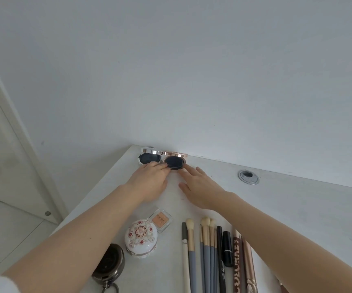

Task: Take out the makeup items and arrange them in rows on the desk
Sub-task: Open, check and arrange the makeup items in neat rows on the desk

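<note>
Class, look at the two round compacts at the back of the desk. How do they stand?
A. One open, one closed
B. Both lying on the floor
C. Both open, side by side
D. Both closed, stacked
C: the silver compact and the rose-gold compact sit side by side on the desk, lids up.
</note>
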